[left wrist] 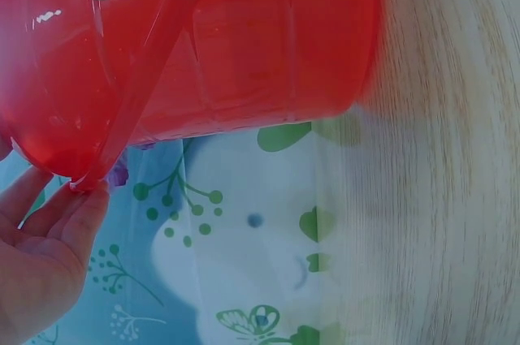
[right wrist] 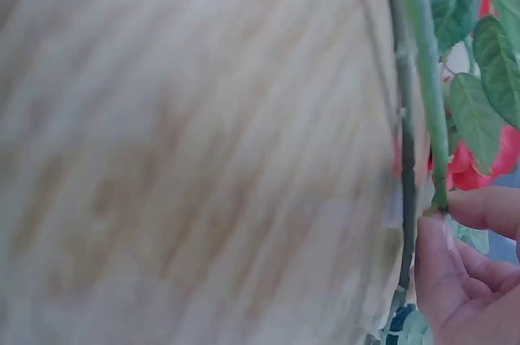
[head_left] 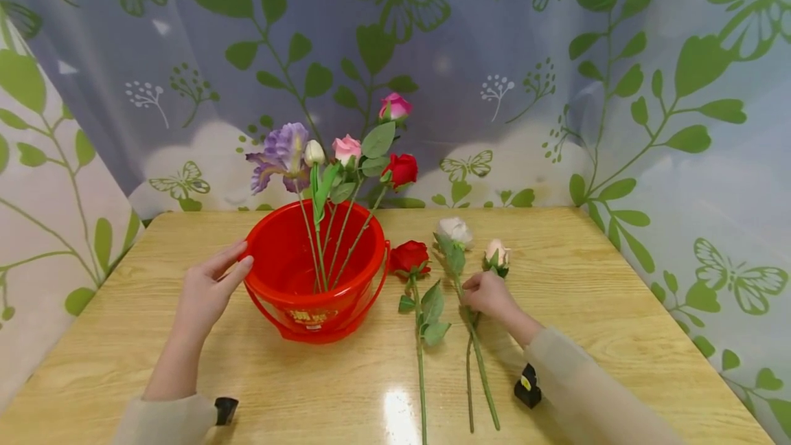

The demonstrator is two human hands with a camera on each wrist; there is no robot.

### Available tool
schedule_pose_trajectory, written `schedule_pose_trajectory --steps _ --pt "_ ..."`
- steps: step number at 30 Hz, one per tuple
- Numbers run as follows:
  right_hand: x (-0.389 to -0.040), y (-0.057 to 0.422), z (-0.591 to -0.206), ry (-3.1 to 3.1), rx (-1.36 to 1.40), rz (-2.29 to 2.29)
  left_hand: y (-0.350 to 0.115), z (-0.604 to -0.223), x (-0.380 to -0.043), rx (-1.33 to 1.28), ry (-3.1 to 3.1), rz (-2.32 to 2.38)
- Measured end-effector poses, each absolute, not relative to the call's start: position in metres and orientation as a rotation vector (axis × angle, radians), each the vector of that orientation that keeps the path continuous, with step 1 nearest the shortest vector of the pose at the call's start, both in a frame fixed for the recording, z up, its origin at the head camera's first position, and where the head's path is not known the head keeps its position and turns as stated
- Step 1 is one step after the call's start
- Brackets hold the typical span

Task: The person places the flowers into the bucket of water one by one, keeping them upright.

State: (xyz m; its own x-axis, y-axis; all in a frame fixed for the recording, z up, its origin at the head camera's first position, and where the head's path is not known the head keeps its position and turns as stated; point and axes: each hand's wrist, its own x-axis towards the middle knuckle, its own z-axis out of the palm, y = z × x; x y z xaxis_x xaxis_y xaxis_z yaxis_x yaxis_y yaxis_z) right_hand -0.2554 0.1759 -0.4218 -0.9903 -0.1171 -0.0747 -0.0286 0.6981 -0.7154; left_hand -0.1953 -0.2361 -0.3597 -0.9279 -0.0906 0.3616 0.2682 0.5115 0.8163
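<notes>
A red plastic bucket (head_left: 321, 318) stands on the table, holding several artificial flowers: a purple iris (head_left: 285, 153), a white tulip bud (head_left: 314, 152), a pink rose (head_left: 347, 149), a magenta rose (head_left: 395, 108) and a red rose (head_left: 402, 170). My left hand (head_left: 207, 294) holds the bucket's left rim; the left wrist view has its fingertips (left wrist: 85, 207) by the handle joint. My right hand (head_left: 494, 299) pinches the green stem (right wrist: 435, 118) of a white rose (head_left: 454, 232) between thumb and index finger. A pale peach rose (head_left: 496, 255) lies beside it, its stem partly hidden under the hand.
Another red rose (head_left: 410, 257) with a leafy stem lies between the bucket and the white rose. The wooden table (head_left: 296, 390) meets a leaf-and-butterfly patterned curtain (head_left: 469, 88) behind. A small black device (head_left: 528, 386) is at the right sleeve, another (head_left: 225, 411) at the left sleeve.
</notes>
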Motion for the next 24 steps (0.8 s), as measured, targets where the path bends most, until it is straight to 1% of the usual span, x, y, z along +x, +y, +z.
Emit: schedule_pose_trajectory --steps 3,7,15,21,24 --pt "-0.254 0.178 -0.419 2.720 -0.039 -1.278 -0.236 -0.359 -0.195 -0.153 -2.392 -1.395" --pt "-0.249 0.180 -0.413 2.686 -0.006 -1.362 -0.235 -0.359 -0.195 -0.161 -2.384 -1.395" --pt "-0.235 0.182 -0.397 2.604 -0.022 -1.558 -0.235 -0.361 -0.195 -0.161 -2.364 -1.410" --pt "-0.223 0.181 -0.383 2.533 -0.130 -1.691 -0.236 -0.362 -0.195 -0.149 -2.374 -1.390" --pt "-0.219 0.180 -0.374 2.496 -0.135 -1.740 -0.236 -0.362 -0.195 -0.147 -2.375 -1.384"
